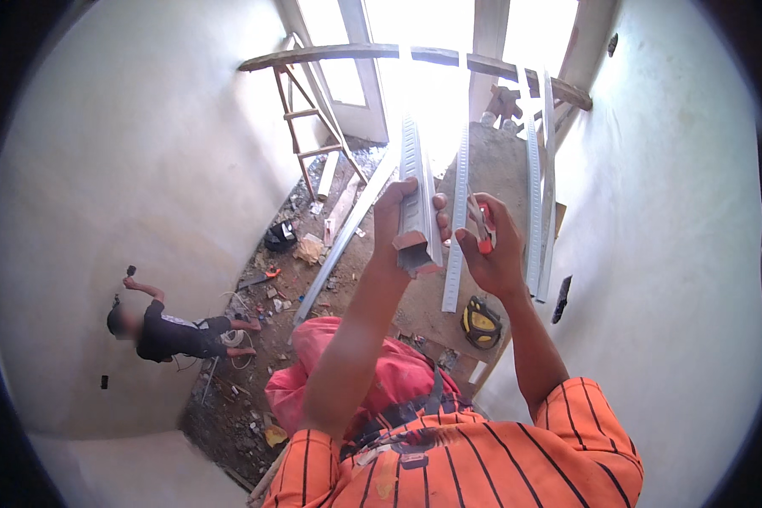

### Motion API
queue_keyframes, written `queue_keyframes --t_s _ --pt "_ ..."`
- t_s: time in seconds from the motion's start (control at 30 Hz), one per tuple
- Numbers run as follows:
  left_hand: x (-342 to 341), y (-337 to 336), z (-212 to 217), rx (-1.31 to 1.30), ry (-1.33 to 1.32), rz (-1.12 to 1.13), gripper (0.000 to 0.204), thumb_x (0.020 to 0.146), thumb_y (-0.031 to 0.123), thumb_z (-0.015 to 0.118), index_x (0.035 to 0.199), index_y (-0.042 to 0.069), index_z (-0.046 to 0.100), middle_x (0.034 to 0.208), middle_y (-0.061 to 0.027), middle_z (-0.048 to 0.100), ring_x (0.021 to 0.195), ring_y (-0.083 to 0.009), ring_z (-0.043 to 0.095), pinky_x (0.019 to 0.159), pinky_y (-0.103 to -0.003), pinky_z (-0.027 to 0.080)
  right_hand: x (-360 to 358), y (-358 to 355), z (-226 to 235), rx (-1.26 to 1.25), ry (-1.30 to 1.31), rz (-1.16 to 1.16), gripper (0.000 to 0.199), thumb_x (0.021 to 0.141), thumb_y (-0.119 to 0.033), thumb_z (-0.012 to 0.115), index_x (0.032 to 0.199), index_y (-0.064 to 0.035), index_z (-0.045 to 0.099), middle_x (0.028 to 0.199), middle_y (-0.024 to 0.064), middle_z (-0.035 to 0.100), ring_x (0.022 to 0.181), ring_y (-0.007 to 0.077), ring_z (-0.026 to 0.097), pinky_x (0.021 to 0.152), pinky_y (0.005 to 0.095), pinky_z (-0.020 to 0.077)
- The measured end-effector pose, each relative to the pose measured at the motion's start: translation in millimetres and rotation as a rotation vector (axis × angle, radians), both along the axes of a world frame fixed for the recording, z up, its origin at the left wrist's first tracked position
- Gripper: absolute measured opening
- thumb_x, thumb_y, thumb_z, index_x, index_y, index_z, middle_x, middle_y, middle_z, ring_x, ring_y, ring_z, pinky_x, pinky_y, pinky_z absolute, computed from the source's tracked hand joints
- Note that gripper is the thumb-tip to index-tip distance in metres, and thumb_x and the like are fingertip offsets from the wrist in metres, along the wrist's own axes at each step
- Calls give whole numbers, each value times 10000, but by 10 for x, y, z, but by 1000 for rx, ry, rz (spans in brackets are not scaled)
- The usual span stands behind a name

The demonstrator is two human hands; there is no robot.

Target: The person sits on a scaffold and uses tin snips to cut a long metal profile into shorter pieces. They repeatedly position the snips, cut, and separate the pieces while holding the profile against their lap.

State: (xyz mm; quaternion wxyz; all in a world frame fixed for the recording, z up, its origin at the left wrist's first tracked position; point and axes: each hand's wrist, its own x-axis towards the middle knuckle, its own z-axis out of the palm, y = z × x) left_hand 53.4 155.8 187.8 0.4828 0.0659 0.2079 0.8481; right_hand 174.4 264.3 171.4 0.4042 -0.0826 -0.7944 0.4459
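My left hand [388, 224] is wrapped round a long silvery metal channel [416, 190], its open end pointing toward me. Close beside it, my right hand [501, 258] is closed round a small hand tool with red grips [486, 229] and a metal head; its exact kind is partly hidden by the fingers. Between my hands runs a narrow perforated metal strip [453, 275], which the right thumb appears to overlap; whether it touches cannot be told. Two more metal strips [534, 203] slope away to the right, their far parts at the wooden pole [339, 54].
Rubble and scraps cover the floor [262, 372] below. A wooden ladder [301, 114] stands far left, near a long metal channel [347, 233]. A co-worker [178, 334] in dark clothes is at the left wall. A yellow-and-black object [481, 323] is below my right hand.
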Motion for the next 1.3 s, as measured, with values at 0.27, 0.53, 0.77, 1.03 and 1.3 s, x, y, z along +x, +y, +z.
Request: queue_keyframes --t_s 0.27,0.53,0.77,1.03,1.3 --pt "284 -471 -675 -594 317 -145 466 787 184 676 1165 17 461 764 -56 569 556 -143 593 471 -271 498 129 -51 -648 -1517 154 525 238 917 -309 550 920 -71 540 838 67 571 805 226 585 761 366 488" --pt "490 -765 -839 -687 310 -114 488 740 126 728 1122 5 448 822 -81 572 627 -154 618 522 -290 529 -78 -416 -712 -1385 39 302 234 937 -304 530 940 -71 509 828 45 532 791 171 556 719 315 472" --pt "480 -839 -963 -630 291 -112 526 708 113 761 1101 1 430 870 -105 587 672 -169 623 570 -295 533 -29 -696 -934 -284 -236 23 604 760 -282 720 1158 -38 337 1063 108 404 997 251 436 903 358 349" --pt "446 -890 -1049 -641 329 -119 635 648 59 785 1160 -15 417 963 -106 574 846 -178 612 692 -310 530 -91 -712 -949 -81 70 6 719 663 -383 801 1102 -35 350 1040 117 386 980 247 401 902 372 326" --pt "436 -924 -1135 -656 412 -122 664 614 78 794 1164 3 430 998 -102 567 875 -175 595 730 -302 507 -61 -900 -995 -127 131 -96 633 671 -386 806 1003 -56 380 923 76 375 860 205 383 804 337 330"
